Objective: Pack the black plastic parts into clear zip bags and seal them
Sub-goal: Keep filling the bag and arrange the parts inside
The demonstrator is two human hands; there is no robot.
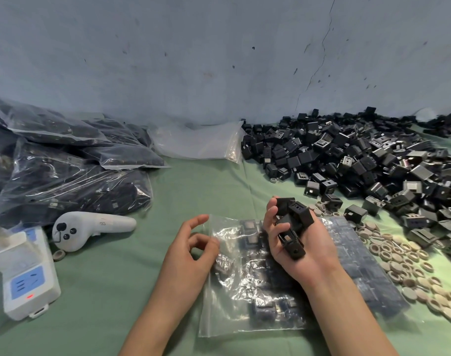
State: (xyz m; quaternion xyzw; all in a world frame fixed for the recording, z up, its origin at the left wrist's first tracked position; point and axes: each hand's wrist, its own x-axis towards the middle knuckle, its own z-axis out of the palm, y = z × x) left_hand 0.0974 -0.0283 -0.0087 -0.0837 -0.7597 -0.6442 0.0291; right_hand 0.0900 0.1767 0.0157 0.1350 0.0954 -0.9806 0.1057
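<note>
A clear zip bag [245, 299] lies flat on the green table [193, 181] in the lower middle of the frame, with a few black parts already inside it. The left hand [191, 255] pinches the bag's upper left edge between thumb and curled fingers. The right hand [316, 253], palm up just above the bag's upper right part, is clamped around a handful of black parts [293, 222], fingers curled around them. The two hands are near each other but apart.

Just right of the bag, partly under the right wrist, lies a flat packed bag [360, 265]. Beside it, at lower right, beige rings and discs [404, 258] are scattered. A large pile of loose black parts [360, 155] fills the upper right, against the grey-blue wall [219, 60]. Empty clear bags [198, 142] rest at the wall in the middle. At the left, filled bags [65, 176] are heaped; below them lie a white controller [90, 227] and a white power strip [26, 278].
</note>
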